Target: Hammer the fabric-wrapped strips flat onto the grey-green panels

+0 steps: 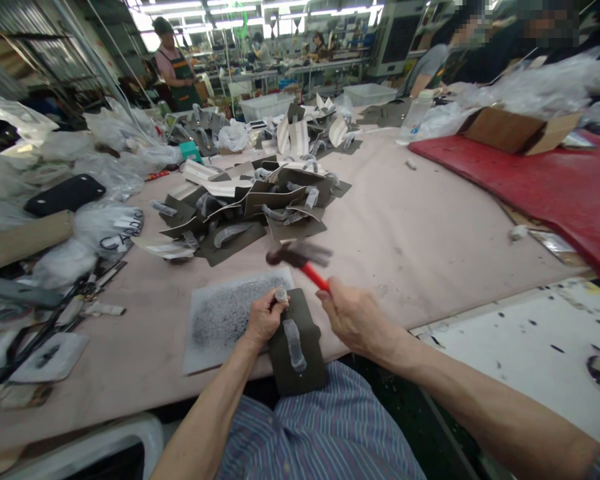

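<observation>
Gripping a hammer (300, 256) by its red handle, the right hand (355, 317) has its fingers wrapped around it just right of the frame's centre. The left hand (264, 321), in the lower middle, pinches a short, round-topped tool (281, 295) between thumb and fingers. That tool is at the top edge of a dark panel (307, 327), which overlaps the right side of a speckled board (207, 357) and hangs past the table (405, 240) edge at lower centre. The hammer head is blurred and the tool's foot hidden, so I can't tell whether the tool stands upright.

An off-centre blow could catch the left thumb, so close is it to the tool's top. A tilted tool might skid and mark the panel. The overhanging end could also drag it askew, if nothing else steadies it.
</observation>
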`<state>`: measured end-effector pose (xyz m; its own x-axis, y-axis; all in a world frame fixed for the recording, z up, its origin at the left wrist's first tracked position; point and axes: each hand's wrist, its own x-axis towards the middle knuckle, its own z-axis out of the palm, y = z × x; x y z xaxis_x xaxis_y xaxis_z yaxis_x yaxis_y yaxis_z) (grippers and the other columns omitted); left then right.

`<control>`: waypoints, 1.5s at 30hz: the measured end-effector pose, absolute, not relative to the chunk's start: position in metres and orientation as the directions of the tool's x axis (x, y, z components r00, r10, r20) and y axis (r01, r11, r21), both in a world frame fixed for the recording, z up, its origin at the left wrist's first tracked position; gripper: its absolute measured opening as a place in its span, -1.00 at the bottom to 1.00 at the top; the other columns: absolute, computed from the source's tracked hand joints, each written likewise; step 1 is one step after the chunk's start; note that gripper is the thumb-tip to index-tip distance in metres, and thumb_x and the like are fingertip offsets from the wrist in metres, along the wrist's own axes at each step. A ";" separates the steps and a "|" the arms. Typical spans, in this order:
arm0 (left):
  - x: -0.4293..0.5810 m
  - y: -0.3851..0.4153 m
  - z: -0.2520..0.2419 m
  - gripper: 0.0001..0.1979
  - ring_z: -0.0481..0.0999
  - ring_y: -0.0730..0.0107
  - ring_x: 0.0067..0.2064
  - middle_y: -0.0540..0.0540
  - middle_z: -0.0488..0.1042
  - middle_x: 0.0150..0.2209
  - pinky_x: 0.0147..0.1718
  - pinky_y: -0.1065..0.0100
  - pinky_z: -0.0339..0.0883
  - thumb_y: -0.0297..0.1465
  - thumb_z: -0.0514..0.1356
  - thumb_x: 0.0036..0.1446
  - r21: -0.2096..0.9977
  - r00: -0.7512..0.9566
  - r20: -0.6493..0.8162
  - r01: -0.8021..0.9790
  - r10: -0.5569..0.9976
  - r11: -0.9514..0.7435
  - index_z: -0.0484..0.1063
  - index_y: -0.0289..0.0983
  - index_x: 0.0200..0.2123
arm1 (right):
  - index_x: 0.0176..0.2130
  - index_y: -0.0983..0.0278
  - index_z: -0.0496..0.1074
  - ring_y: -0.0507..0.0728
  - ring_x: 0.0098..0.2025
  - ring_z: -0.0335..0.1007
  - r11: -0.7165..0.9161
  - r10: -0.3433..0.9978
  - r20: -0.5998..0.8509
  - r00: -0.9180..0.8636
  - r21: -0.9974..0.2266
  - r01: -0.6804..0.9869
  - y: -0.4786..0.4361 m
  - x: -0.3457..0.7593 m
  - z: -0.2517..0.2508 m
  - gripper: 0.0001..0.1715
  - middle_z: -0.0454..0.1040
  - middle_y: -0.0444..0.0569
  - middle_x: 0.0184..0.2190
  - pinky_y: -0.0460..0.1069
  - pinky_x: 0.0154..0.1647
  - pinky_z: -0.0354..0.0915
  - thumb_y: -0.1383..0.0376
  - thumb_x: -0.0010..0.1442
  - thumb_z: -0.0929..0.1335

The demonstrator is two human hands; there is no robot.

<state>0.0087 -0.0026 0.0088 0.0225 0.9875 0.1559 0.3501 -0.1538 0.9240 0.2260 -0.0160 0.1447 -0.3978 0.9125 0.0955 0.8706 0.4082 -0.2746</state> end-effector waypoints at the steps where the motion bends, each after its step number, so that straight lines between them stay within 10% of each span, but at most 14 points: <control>1: 0.008 -0.003 0.009 -0.86 0.52 0.37 -0.31 -0.03 0.58 -0.34 -0.27 0.38 0.37 -0.44 0.19 0.12 0.924 0.023 0.148 0.354 0.989 -0.147 0.53 -0.25 -0.26 | -0.23 0.31 0.31 0.06 -0.58 0.27 0.449 0.889 0.027 -0.456 -0.239 0.861 -0.016 0.227 0.142 -0.70 0.43 -0.02 -0.53 -0.04 -0.53 -0.10 0.25 0.43 0.11; 9: 0.008 -0.003 0.006 -0.86 0.52 0.36 -0.27 -0.03 0.58 -0.30 -0.23 0.37 0.36 -0.42 0.17 0.13 0.923 0.051 0.148 0.352 0.988 -0.157 0.52 -0.24 -0.26 | -0.20 0.31 0.30 0.04 -0.58 0.23 0.350 0.929 0.248 -0.275 -0.340 0.873 -0.018 0.224 0.156 -0.61 0.40 -0.06 -0.54 -0.05 -0.53 -0.05 0.20 0.46 0.04; 14: 0.008 -0.002 0.005 -0.87 0.49 0.37 -0.35 -0.01 0.54 -0.39 -0.30 0.38 0.34 -0.40 0.18 0.13 0.911 0.050 0.127 0.389 0.991 -0.137 0.52 -0.24 -0.27 | -0.21 0.30 0.33 0.10 -0.52 0.35 0.466 0.861 -0.123 -0.494 -0.199 0.862 -0.019 0.231 0.138 -0.71 0.46 0.00 -0.51 -0.02 -0.51 -0.09 0.21 0.43 0.15; 26: 0.007 -0.001 0.000 -0.82 0.57 0.32 -0.25 -0.04 0.61 -0.30 -0.21 0.36 0.40 -0.39 0.20 0.09 0.938 0.042 0.141 0.315 0.989 -0.147 0.53 -0.26 -0.22 | -0.11 0.33 0.34 0.15 -0.28 0.41 0.080 0.943 -0.296 -0.154 -0.246 0.966 0.000 0.265 0.043 -0.67 0.47 0.07 -0.28 -0.02 -0.33 0.10 0.21 0.46 0.12; 32: 0.008 0.000 0.002 -0.82 0.57 0.30 -0.28 -0.05 0.61 -0.31 -0.21 0.33 0.42 -0.36 0.25 0.04 0.946 0.002 0.140 0.296 0.990 -0.134 0.55 -0.26 -0.25 | 0.22 0.29 0.17 0.21 0.06 0.25 0.494 0.868 0.130 -0.480 -0.337 0.802 -0.020 0.231 0.057 -0.50 0.25 0.16 0.10 0.07 0.01 0.20 0.41 0.30 0.24; 37: 0.013 0.003 0.009 -0.79 0.58 0.33 -0.30 -0.04 0.61 -0.34 -0.23 0.36 0.45 -0.35 0.31 -0.05 0.974 -0.112 0.086 0.220 0.990 -0.060 0.55 -0.27 -0.28 | -0.05 0.26 0.35 0.21 -0.04 0.23 0.823 0.528 0.031 -0.849 -0.265 0.503 -0.043 0.185 0.056 -0.73 0.28 0.06 0.05 0.08 -0.08 0.23 0.42 0.23 0.28; 45: 0.006 0.011 0.015 -0.68 0.60 0.33 -0.34 -0.08 0.59 -0.38 -0.31 0.37 0.47 -0.26 0.39 -0.07 0.989 -0.378 -0.029 -0.145 0.925 -0.028 0.47 -0.33 -0.29 | -0.15 0.30 0.31 0.21 -0.19 0.30 0.790 0.610 0.035 -0.792 -0.109 0.603 -0.048 0.166 0.067 -0.83 0.36 0.10 -0.14 0.10 -0.15 0.24 0.44 0.30 0.19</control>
<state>0.0063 0.0113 0.0150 -0.3780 0.9253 -0.0293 -0.1446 -0.0277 0.9891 0.1664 -0.0477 0.0667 -0.7918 0.6098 0.0354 0.6035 0.7899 -0.1092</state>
